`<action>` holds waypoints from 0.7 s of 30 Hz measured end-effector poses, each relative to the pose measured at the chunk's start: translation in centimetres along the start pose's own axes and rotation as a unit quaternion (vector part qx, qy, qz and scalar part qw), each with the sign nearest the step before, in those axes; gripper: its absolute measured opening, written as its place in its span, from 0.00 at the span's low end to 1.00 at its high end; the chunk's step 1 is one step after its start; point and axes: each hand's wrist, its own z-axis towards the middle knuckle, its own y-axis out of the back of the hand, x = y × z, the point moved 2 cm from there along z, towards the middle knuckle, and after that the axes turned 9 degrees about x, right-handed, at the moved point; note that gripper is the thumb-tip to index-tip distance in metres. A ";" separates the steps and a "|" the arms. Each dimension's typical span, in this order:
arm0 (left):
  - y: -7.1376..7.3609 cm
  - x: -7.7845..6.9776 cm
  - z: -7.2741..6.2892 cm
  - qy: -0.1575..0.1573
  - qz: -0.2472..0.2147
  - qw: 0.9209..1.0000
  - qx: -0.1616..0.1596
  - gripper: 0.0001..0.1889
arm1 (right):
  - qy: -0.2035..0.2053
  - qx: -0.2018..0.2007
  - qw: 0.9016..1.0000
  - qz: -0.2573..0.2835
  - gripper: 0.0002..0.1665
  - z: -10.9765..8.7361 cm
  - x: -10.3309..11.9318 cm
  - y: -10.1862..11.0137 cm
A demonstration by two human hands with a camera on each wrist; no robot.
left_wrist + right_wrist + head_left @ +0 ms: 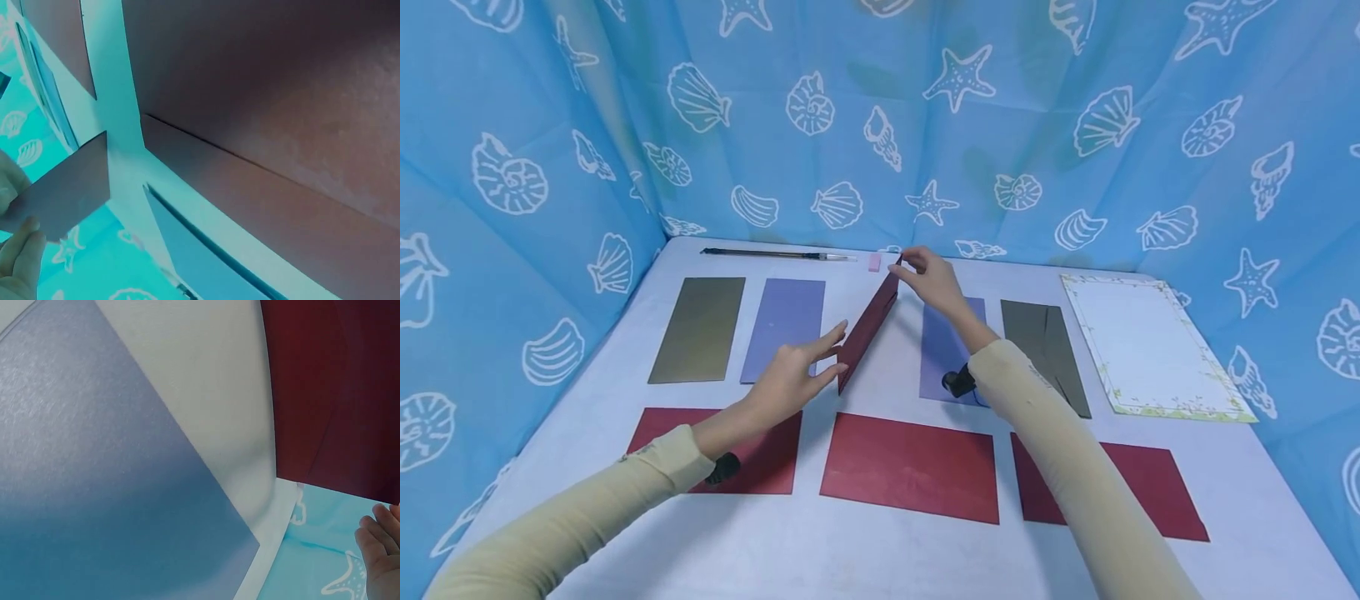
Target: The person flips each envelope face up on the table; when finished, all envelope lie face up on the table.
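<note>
Both hands hold a dark red envelope (871, 327) on edge above the middle of the table. My left hand (786, 379) pinches its near end, thumb and fingers spread along the edge. At its far upper corner, my right hand (936, 283) grips it between thumb and fingers. In the left wrist view the held envelope (69, 187) lies between fingertips at the left edge. The right wrist view has the envelope (331, 394) upper right, a faint crease across it, with fingers (378, 540) at its lower corner.
Red envelopes (910, 468) lie along the front. Behind them are purple envelopes (786, 321), a gold-brown one (697, 329) and a grey-brown one (1041, 342). A flower-bordered sheet (1153, 346) lies right; a paintbrush (767, 252) and small pink block (874, 262) lie by the back curtain (850, 108).
</note>
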 end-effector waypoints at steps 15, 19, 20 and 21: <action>1.1 1.1 -0.5 0.051 -0.069 0.996 -0.023 0.31 | 0.022 0.158 0.983 -0.089 0.39 -1.6 -0.6 -2.0; 1.2 1.5 -0.5 0.075 -0.098 0.992 -0.028 0.31 | 0.027 0.202 0.971 -0.127 0.40 -2.4 -0.6 -3.4; 1.2 1.6 -0.4 0.081 -0.099 0.991 -0.029 0.31 | 0.030 0.209 0.968 -0.136 0.40 -2.6 -0.5 -3.7; 1.3 1.7 -0.4 0.087 -0.100 0.991 -0.030 0.30 | 0.031 0.215 0.966 -0.141 0.40 -2.9 -0.5 -4.0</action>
